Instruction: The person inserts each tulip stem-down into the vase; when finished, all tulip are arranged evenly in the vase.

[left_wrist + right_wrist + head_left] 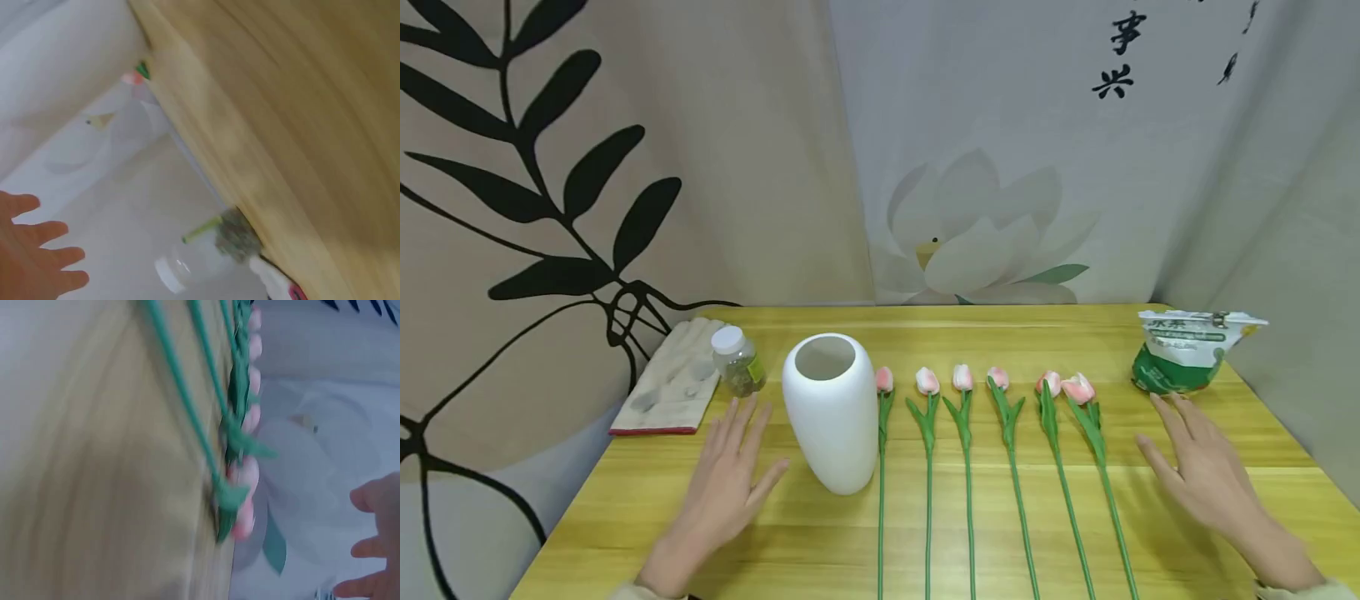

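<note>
My left hand (pixel 725 479), fingers spread and straight, is over the table left of a white vase (pixel 838 425) and holds nothing. Just beyond its fingertips stands a small clear jar (pixel 741 367) with a white lid and dark contents. My right hand (pixel 1206 467) is likewise spread and bare, to the right of a row of several pink artificial tulips (pixel 1092 425) with green stems. Its fingertips come close to a green-and-white bag (pixel 1183 354); whether they touch it I cannot tell. In the left wrist view the jar (pixel 200 256) appears beyond the fingers.
A folded cloth (pixel 670 379) with a red edge lies at the table's left rim, beside the jar. The wooden table (pixel 820 542) ends at a curtain (pixel 760 167) printed with leaves and a lotus. Tulip stems run toward the near side.
</note>
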Motion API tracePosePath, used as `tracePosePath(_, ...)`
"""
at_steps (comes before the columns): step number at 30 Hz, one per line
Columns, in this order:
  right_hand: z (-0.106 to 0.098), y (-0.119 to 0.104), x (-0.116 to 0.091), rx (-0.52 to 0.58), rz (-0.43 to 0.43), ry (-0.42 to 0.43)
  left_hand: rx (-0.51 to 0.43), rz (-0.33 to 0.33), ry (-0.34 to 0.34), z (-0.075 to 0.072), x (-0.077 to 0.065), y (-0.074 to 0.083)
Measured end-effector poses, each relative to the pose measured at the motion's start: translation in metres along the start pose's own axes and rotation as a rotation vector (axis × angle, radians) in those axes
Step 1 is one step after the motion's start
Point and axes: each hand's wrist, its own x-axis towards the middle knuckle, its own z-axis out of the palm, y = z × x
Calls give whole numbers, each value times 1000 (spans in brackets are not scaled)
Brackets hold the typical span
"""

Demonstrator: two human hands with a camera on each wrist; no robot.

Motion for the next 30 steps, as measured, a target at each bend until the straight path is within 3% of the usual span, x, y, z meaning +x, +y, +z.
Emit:
tracePosePath(6,18,-43,25,112,-44,-20,-172,59,150,-2,-3,28)
tracePosePath(12,35,-99,64,296,-95,-90,-325,19,184,1,-3,47)
tracePosePath(15,45,-133,84,375,-119,-110,-371,44,265,6,0,51)
tracePosePath(19,62,-173,98,468,-135,-199,-360,122,391,12,5,55)
tracePosePath(25,96,-211,101,573,-99,-429,-345,121,395,15,7,60)
tracePosePath(30,125,-226,103,541,-99,-471,-424,98,350,17,7,61)
